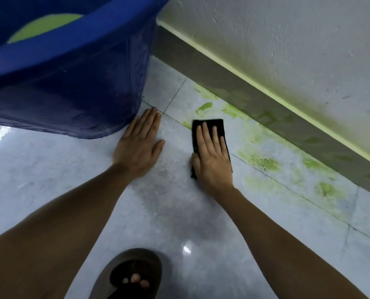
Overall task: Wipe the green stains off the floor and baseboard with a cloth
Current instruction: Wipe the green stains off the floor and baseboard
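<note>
Fingers (211,134) of the right hand (212,157) lie straight and close together, pressed flat on a black cloth (210,126); the thumb tucks against the cloth's left edge; the cloth is a folded rectangle lying flat on the tiled floor (179,212), its long axis running from the person toward the baseboard (244,83), its far short edge pointing at the wall (287,39) and stopping short of it. Green stains (264,162) spread over the floor along the foot of the baseboard, to the right of the cloth and beyond it; one smear (203,107) sits just past the cloth's far edge; darker specks show in the patches further right; faint green marks also show on the grey baseboard, and a green tint runs along its top edge and up the wall.

Left hand (139,143) rests palm down on the floor, fingers straight and together, thumb out to the right, holding nothing; its fingertips lie near a grout crossing, just beside the base of a large blue tub (71,83) that fills the upper left corner; a light green patch (43,26) shows inside the tub. A foot in a brown sandal (128,275) stands on the floor at the bottom edge, between the two forearms.
</note>
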